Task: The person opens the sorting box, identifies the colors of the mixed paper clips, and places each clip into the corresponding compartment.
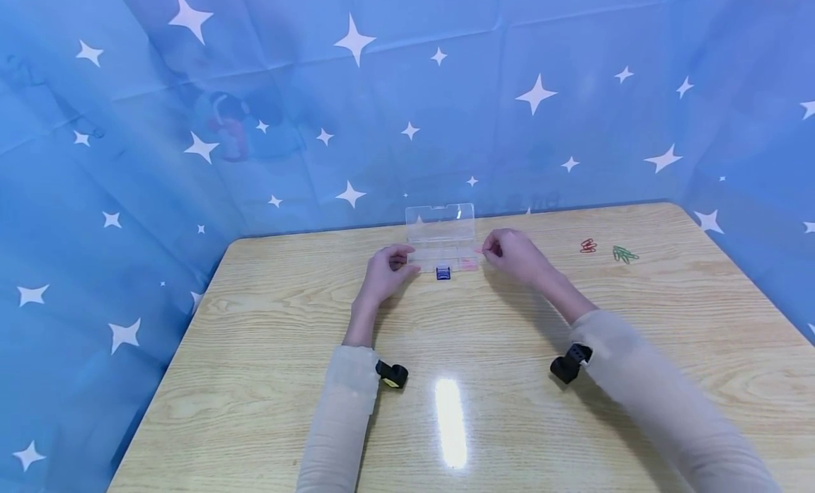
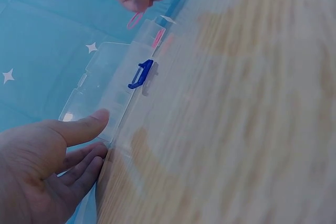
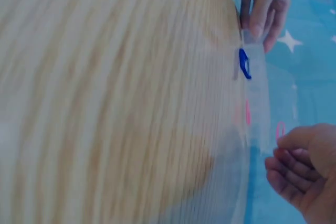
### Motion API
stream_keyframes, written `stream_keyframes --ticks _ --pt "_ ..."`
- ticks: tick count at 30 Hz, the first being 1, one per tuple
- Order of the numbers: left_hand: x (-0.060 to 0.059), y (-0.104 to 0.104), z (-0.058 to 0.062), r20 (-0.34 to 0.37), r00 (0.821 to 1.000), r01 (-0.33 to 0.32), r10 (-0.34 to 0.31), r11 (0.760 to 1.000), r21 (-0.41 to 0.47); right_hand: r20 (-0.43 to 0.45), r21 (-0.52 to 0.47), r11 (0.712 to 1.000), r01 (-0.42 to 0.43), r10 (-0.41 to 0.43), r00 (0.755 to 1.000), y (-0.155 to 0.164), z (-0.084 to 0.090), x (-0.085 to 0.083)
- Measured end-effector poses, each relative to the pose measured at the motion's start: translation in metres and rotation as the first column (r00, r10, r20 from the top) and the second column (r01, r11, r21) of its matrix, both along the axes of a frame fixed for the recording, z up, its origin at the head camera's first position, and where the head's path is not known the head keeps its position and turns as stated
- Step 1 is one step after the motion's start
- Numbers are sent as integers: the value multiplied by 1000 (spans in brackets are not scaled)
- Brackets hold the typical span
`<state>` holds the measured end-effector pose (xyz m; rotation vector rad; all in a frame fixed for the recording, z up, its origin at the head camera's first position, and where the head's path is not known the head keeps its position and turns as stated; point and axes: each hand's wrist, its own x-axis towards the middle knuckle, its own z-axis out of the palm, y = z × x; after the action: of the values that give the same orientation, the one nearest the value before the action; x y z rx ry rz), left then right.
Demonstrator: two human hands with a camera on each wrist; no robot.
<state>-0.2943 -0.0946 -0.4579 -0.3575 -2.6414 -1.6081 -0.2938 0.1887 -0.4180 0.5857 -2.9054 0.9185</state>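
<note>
Head view shows both hands at a clear plastic box (image 1: 441,240) with its lid raised and a blue latch (image 1: 443,272) at the front edge. The left hand (image 1: 385,269) rests against the box's left end, thumb and fingers lying fairly straight along it in the left wrist view, steadying rather than gripping. The right hand (image 1: 514,255) pinches a pink paper clip (image 2: 134,20) between thumb and fingertips, just above the box's right end; another pink clip (image 2: 158,38) already lies inside, below it. Further out beyond the right hand lie red clips (image 1: 588,246) and green clips (image 1: 625,254) on the wooden table (image 1: 484,380). By my reading, the held clip is being dropped in; what follows calls for lowering it into that compartment and loosening the pinch.
</note>
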Motion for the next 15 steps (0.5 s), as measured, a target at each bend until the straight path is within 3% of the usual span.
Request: stream_keyframes --ticks 15 --pt "-2 0 -2 6 1000 -4 4 1000 -12 -32 39 999 -21 22 999 -17 -5 -2"
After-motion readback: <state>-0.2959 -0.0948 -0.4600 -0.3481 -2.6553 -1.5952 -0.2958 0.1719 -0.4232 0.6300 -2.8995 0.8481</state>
